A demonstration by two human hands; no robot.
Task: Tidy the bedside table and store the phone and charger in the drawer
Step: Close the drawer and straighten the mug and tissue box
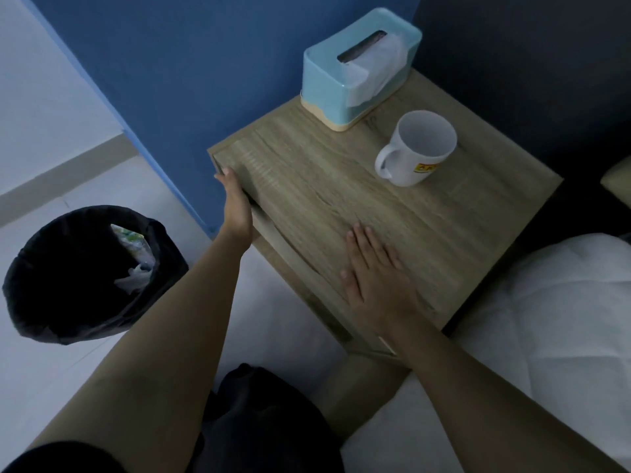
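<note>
The wooden bedside table (pixel 426 227) stands against a blue wall, beside the bed. My left hand (pixel 235 203) lies flat against the table's front face, at the top edge of the drawer front (pixel 269 230), fingers straight. My right hand (pixel 372 278) rests palm down on the tabletop near its front right corner, fingers spread and holding nothing. On the table stand a light blue tissue box (pixel 355 66) at the back and an empty white mug (pixel 418 146) to its right. No phone or charger is in view.
A black-lined waste bin (pixel 85 274) with crumpled rubbish stands on the pale floor to the left. A white duvet (pixel 553 329) covers the bed on the right. My dark-clothed knee (pixel 266 421) is at the bottom centre.
</note>
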